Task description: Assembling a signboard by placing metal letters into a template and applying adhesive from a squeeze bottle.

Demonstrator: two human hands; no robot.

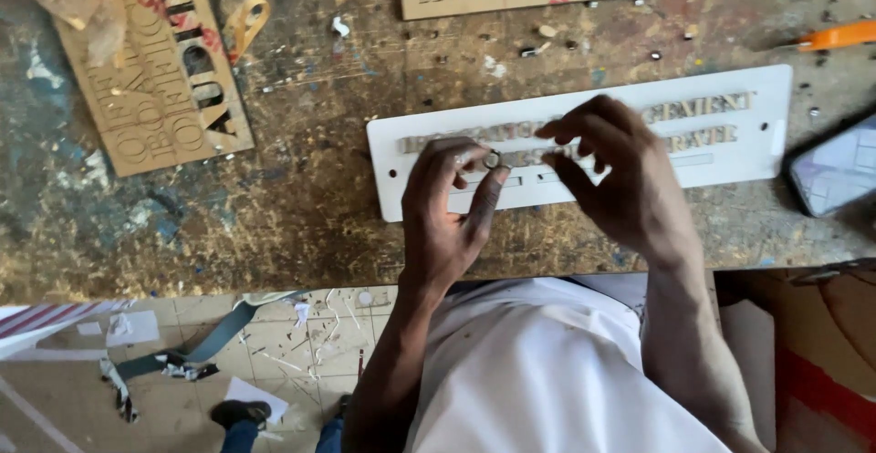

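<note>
while the small cut-out letter (492, 158) sits pinched in the left hand (447, 207) fingertips' grip just above the white sign plate (584, 188), the right hand (620, 175) curls beside it, seemingly empty, steadying over the letter rows on the scuffed worktop (301, 207).

bench: worn, paint-stained wood (301, 207) | floor: pale tiles, littered scraps (301, 343)

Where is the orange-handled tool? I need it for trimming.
In the head view, the orange-handled tool lies at the far right edge of the worn workbench, beyond the white sign plate and the dark phone.
</note>
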